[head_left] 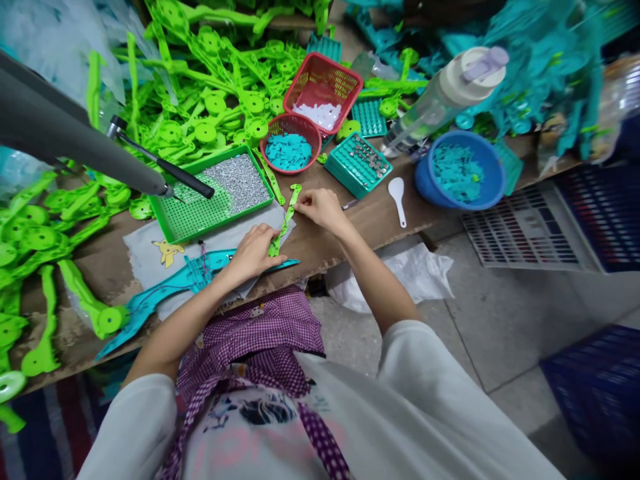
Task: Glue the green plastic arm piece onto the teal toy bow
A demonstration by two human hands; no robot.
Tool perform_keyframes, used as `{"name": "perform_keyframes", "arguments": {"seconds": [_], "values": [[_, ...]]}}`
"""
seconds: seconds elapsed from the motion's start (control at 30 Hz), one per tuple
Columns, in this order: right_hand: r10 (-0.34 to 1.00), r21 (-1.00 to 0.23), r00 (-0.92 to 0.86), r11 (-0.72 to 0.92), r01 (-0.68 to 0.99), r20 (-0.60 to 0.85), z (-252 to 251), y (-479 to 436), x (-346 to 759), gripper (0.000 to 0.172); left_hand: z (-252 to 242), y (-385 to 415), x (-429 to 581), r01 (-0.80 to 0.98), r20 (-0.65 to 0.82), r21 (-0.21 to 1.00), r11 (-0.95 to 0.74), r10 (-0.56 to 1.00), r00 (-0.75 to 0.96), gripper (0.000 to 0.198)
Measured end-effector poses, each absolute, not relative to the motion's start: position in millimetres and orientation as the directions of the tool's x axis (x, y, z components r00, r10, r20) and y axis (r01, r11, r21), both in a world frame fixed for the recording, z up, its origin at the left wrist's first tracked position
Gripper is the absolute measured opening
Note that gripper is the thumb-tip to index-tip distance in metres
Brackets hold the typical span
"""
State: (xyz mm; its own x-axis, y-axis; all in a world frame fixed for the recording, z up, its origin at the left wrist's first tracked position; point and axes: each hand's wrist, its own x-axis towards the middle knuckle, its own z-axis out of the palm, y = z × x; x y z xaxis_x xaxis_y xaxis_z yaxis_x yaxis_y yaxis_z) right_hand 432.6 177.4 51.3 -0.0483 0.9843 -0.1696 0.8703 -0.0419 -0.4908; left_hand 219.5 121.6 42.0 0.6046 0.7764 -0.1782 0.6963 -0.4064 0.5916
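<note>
A narrow, bright green plastic strip [287,223] with a hooked far end stands out between my two hands. My left hand [256,251] is closed over its near end, thumb toward me, above a long turquoise plastic part [165,288]. That part lies slanting along the table edge, with thin dark wires around its middle. Fingertips of my right hand [320,208] are pinched together at the strip's upper side; whether they also hold something small is hidden. A similar green piece [271,177] lies just beyond, beside a green tray [210,193] of small metal pieces.
Green plastic parts [200,100] heap across the back and left. A screwdriver-like tool [170,170] overhangs the tray. Red baskets [320,80], stacked teal trays [357,167], a white spoon [397,200], a bottle [440,93] and a blue bucket [425,180] stand to the right.
</note>
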Motion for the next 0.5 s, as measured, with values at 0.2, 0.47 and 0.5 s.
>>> {"name": "perform_keyframes", "arguments": {"seconds": [0.2, 0.47, 0.5], "values": [[0.984, -0.373, -0.062, -0.004, 0.928, -0.164, 52, 182, 426, 0.012, 41, 121, 220, 0.696, -0.18, 0.591, -0.409, 0.774, 0.607, 0.048], [0.943, -0.387, -0.242, 0.14, 0.912, -0.23, 49, 214, 434, 0.012, 44, 121, 220, 0.702, -0.185, 0.571, -0.426, 0.766, 0.615, 0.047], [0.927, -0.444, -0.276, 0.143, 0.885, -0.252, 48, 218, 438, 0.015, 44, 121, 220, 0.702, -0.186, 0.57, -0.427, 0.765, 0.616, 0.047]]}}
